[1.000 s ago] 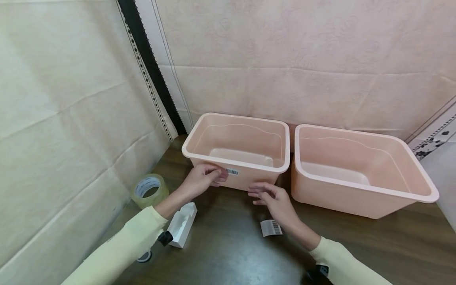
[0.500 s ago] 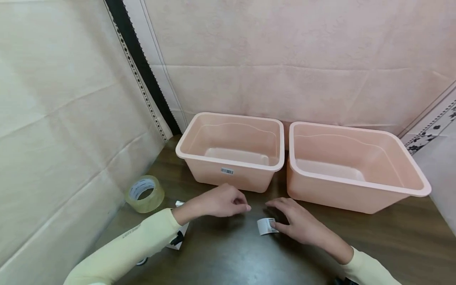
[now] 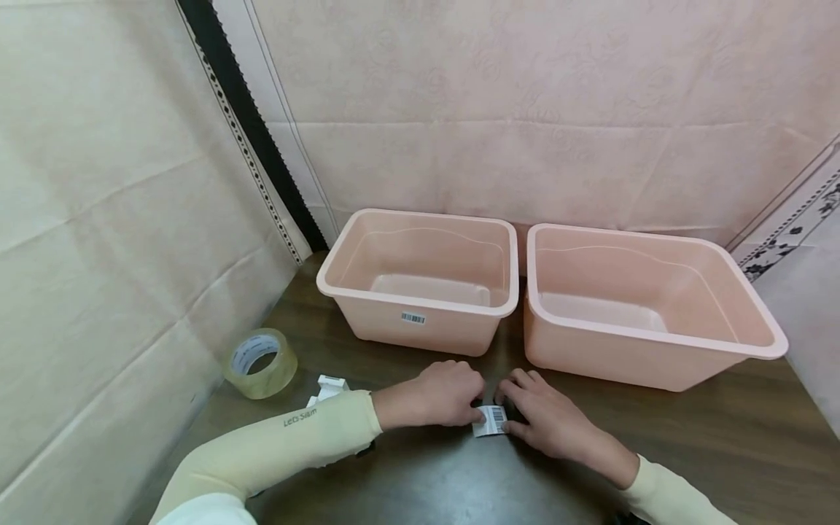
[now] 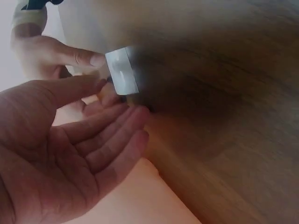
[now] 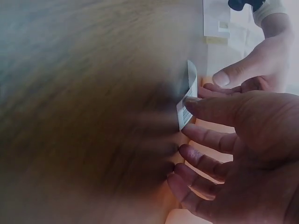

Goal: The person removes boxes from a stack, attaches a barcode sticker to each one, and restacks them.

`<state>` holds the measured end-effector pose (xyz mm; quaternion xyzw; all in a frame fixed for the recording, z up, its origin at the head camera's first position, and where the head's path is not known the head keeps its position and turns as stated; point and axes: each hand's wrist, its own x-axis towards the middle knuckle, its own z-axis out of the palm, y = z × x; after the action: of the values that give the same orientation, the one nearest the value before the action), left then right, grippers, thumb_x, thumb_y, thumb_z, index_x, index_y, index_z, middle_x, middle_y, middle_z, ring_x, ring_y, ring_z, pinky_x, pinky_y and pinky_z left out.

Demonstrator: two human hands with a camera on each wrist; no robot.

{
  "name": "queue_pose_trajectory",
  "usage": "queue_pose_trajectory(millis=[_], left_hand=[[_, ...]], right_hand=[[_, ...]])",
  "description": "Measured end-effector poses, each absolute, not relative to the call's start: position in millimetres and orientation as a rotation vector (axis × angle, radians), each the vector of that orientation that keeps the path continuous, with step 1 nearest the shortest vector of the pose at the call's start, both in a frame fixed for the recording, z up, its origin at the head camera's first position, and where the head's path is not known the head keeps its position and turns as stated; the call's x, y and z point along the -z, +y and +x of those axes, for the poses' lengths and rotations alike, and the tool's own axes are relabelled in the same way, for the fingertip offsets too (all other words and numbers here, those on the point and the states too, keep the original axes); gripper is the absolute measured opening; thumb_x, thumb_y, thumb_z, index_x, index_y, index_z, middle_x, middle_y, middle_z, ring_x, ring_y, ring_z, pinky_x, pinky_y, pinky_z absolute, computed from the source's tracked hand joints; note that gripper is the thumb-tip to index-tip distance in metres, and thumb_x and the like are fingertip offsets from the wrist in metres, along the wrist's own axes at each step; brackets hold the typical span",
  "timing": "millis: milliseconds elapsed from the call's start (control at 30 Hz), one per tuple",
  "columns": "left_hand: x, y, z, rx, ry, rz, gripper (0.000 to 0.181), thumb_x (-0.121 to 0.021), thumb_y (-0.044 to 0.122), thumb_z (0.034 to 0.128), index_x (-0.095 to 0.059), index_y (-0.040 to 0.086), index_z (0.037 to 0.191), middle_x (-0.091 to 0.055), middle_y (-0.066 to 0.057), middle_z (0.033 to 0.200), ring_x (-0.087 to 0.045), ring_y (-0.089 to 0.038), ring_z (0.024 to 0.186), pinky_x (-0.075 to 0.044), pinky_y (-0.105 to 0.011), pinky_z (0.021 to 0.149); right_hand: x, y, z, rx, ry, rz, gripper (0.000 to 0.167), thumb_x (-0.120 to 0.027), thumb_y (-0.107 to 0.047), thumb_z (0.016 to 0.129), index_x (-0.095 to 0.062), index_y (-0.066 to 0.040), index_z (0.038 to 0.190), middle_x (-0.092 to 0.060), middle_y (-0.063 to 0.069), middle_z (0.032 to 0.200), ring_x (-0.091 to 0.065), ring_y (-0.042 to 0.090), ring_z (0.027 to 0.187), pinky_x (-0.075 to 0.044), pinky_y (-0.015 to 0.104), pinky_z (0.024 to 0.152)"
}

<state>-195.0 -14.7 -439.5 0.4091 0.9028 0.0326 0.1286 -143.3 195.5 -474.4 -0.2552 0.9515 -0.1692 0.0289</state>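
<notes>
A small white label (image 3: 489,421) with a printed barcode lies slightly curled on the dark table, between both hands. My right hand (image 3: 554,419) touches its right edge with the thumb; the other fingers are spread and loosely bent beside it. From the left, my left hand (image 3: 442,394) reaches to the label's other edge, thumb tip at or very near it, fingers relaxed. The right wrist view has the right thumb (image 5: 201,108) over the label. Behind the hands stands a pink bin (image 3: 420,332) with a barcode sticker (image 3: 413,318) on its front.
To the right is a second pink bin (image 3: 643,357). A roll of clear tape (image 3: 262,364) sits on the left of the table (image 3: 420,481), and a white box-like piece (image 3: 331,384) is partly hidden by the left sleeve. Cloth-covered walls close off the back and left.
My left hand has left the left bin's front and moved down and right to the label. My right hand has moved down and put its thumb on the label's edge.
</notes>
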Motion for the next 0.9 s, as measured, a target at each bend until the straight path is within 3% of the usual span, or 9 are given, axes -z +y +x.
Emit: queue_pose_trajectory(millis=[67, 267, 467, 667, 900], left_hand=[[441.6, -10.0, -191.4, -0.016, 2.657, 1.209, 0.035, -0.082, 0.047, 0.0909, -0.065, 0.023, 0.072, -0.053, 0.009, 0.061, -0.051, -0.009, 0.055, -0.039, -0.027, 0.047], [449.0, 0.2, -183.3, 0.086, 2.693, 1.294, 0.024, -0.086, 0.049, 0.0854, -0.074, 0.028, 0.086, -0.067, 0.011, 0.074, -0.056, -0.008, 0.059, -0.045, -0.026, 0.048], [456.9, 0.4, -187.2, -0.017, 2.664, 1.241, 0.035, -0.084, 0.047, 0.0880, -0.061, 0.030, 0.067, -0.057, 0.015, 0.063, -0.053, -0.005, 0.058, -0.042, -0.025, 0.047], [454.7, -5.3, -193.0, -0.311, 2.623, 1.218, 0.024, -0.080, 0.036, 0.0932, -0.067, 0.033, 0.073, -0.058, 0.019, 0.064, -0.054, 0.000, 0.061, -0.043, -0.020, 0.051], [445.9, -11.5, -198.6, -0.836, 2.565, 1.079, 0.012, -0.079, 0.035, 0.0960, -0.080, 0.027, 0.087, -0.070, 0.019, 0.074, -0.058, 0.008, 0.068, -0.048, -0.012, 0.062]], right_hand=[[475.1, 195.5, -144.0, 0.511, 2.933, -0.792, 0.032, -0.090, -0.024, 0.084, -0.063, -0.024, 0.103, -0.053, -0.008, 0.104, -0.045, 0.013, 0.095, -0.045, 0.028, 0.075], [475.7, 195.1, -144.5, 0.510, 2.904, -0.781, 0.038, -0.093, -0.027, 0.080, -0.058, -0.024, 0.095, -0.047, -0.009, 0.100, -0.040, 0.012, 0.092, -0.039, 0.026, 0.073], [477.8, 196.8, -144.7, 0.604, 2.871, -0.834, 0.032, -0.088, -0.024, 0.087, -0.057, -0.026, 0.090, -0.051, -0.008, 0.104, -0.039, 0.011, 0.093, -0.037, 0.025, 0.074], [482.7, 202.9, -144.9, 0.864, 2.838, -0.836, 0.021, -0.077, -0.022, 0.098, -0.060, -0.031, 0.089, -0.055, -0.011, 0.103, -0.046, 0.011, 0.097, -0.041, 0.025, 0.080], [485.0, 203.4, -144.2, 1.340, 2.998, -0.782, 0.021, -0.083, -0.011, 0.091, -0.066, -0.021, 0.099, -0.068, 0.002, 0.116, -0.062, 0.014, 0.101, -0.056, 0.033, 0.081]])
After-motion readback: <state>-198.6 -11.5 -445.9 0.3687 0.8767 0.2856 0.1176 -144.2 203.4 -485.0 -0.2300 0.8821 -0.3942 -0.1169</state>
